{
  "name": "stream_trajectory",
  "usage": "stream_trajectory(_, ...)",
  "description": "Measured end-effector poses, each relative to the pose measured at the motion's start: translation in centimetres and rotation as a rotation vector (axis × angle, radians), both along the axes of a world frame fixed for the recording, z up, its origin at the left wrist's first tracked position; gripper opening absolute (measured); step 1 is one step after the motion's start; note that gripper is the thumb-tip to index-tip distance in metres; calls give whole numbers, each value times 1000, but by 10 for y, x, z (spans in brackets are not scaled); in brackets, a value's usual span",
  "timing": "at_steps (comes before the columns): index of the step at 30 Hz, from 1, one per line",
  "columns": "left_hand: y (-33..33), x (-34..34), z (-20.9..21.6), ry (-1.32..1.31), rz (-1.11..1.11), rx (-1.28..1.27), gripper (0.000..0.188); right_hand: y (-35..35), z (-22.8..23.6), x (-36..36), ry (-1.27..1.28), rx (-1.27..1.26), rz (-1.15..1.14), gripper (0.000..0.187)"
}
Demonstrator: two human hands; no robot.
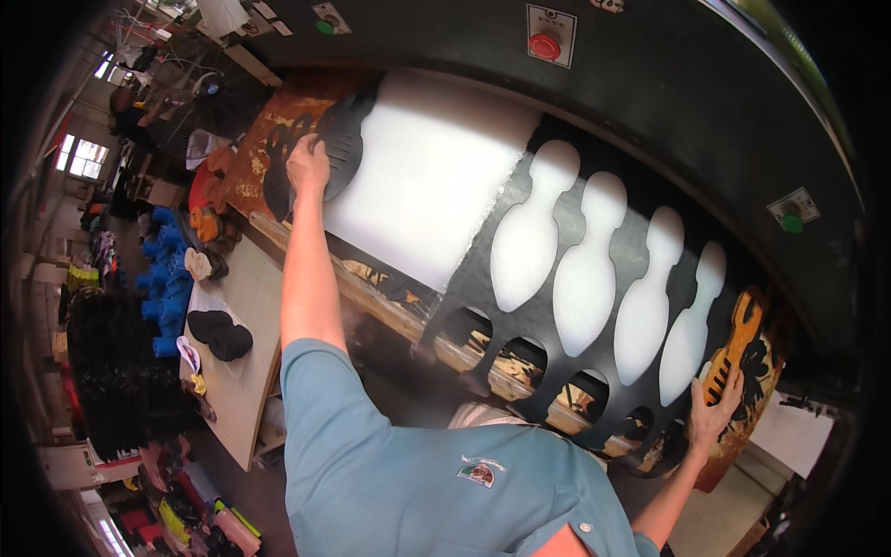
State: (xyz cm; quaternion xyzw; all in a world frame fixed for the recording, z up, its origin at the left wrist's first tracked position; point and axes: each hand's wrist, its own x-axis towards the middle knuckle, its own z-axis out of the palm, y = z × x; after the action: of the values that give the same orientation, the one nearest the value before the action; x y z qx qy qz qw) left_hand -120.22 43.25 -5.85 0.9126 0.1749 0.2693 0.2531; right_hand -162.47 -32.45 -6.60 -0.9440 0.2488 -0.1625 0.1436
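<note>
At the left end of the machine bed, my left hand grips the edge of black sole-shaped pieces lying in a pile, some with slits in them. My right hand, at the right end, holds the lower part of an orange sole-shaped cutting die with dark slots. Between my hands lies a black sheet with several sole-shaped cutouts, white showing through the upper ones. Its near part hangs over the front edge. A plain white sheet lies to its left.
Above the bed runs a dark machine beam with a red push button and green buttons. A worn wooden edge borders the front. At left stand a table with black pieces, blue objects and a fan. Another person is far back.
</note>
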Motion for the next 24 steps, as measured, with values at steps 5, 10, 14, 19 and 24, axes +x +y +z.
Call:
stream_trajectory(5,1,13,-20,56,80,280,47,4,10,5,4,30,-17,94)
stream_trajectory(10,-163,-35,-17,21,-550,-277,43,6,17,4,5,-141,69,98)
stream_trajectory(14,-353,-148,2,152,-1138,-493,35,7,32,9,-25,-51,43,96)
stream_trajectory(19,-506,-240,10,-51,-1554,-216,33,8,52,12,-71,68,24,87)
stream_trajectory(24,-522,-248,1,-152,-1583,-81,34,-8,55,18,-114,77,69,86)
